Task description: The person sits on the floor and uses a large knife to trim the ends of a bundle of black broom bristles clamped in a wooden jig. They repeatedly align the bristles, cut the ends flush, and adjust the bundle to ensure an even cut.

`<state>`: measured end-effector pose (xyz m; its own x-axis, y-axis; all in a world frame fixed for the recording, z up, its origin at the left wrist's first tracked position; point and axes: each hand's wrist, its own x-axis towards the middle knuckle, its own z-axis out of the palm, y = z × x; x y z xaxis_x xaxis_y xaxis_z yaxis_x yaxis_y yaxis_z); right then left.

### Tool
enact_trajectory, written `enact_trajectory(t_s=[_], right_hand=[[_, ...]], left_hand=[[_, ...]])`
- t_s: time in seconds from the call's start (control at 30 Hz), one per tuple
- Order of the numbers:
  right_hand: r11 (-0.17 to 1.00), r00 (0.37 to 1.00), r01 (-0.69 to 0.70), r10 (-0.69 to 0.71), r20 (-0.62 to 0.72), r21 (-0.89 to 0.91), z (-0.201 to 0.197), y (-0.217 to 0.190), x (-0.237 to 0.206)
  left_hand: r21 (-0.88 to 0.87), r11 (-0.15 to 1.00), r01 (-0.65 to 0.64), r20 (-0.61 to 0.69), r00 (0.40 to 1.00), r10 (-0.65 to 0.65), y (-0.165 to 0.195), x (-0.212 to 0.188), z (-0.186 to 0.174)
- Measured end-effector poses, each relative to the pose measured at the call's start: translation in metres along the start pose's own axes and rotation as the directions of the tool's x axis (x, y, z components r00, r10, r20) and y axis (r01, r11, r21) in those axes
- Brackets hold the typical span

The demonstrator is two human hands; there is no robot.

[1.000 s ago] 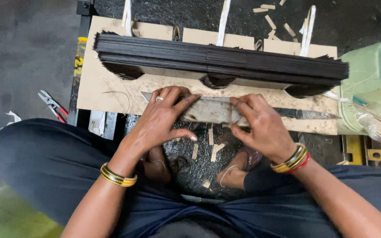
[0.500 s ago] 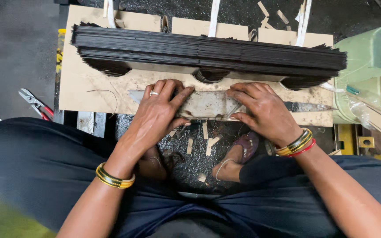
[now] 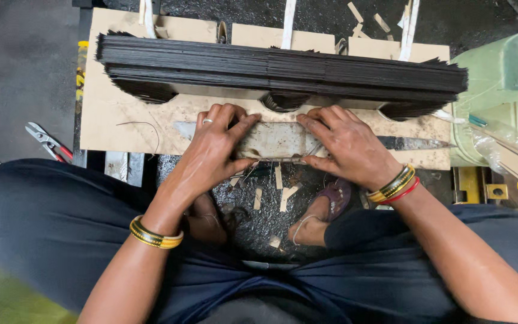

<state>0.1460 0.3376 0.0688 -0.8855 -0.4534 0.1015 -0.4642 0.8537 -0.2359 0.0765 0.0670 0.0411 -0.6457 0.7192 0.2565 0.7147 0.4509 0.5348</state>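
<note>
My left hand [image 3: 214, 150] and my right hand [image 3: 346, 144] both press flat on a worn, pale metal plate [image 3: 277, 140] that lies on a tan board [image 3: 121, 120]. The fingers of each hand spread over the plate's ends, with thumbs at its near edge. A long dark blade [image 3: 415, 143] sticks out to the right from under my right hand. Just beyond the plate sits a long stack of thin black sheets [image 3: 283, 69] with curved cut-outs along its near side. Both wrists wear bangles.
Red-handled snips [image 3: 49, 143] lie on the dark floor at the left. A pale green plastic stool [image 3: 505, 78] stands at the right. Small tan offcuts [image 3: 283, 195] litter the floor between my feet. White strips [image 3: 288, 24] cross the board's far edge.
The view has shifted slightly. My hands have stayed on the plate, with the fingers drawn a little closer to its far edge.
</note>
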Motion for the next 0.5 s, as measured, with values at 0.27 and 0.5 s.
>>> enact_trajectory(t_s=[0.27, 0.5], right_hand=[[0.999, 0.999, 0.028, -0.027, 0.044, -0.03, -0.01, 0.0, 0.006], [0.991, 0.999, -0.038, 0.035, 0.022, 0.131, -0.022, -0.004, 0.012]], left_hand=[[-0.05, 0.999, -0.007, 0.009, 1.0, 0.007, -0.005, -0.004, -0.011], [-0.122, 0.992, -0.031, -0.006, 1.0, 0.03, -0.013, 0.001, -0.017]])
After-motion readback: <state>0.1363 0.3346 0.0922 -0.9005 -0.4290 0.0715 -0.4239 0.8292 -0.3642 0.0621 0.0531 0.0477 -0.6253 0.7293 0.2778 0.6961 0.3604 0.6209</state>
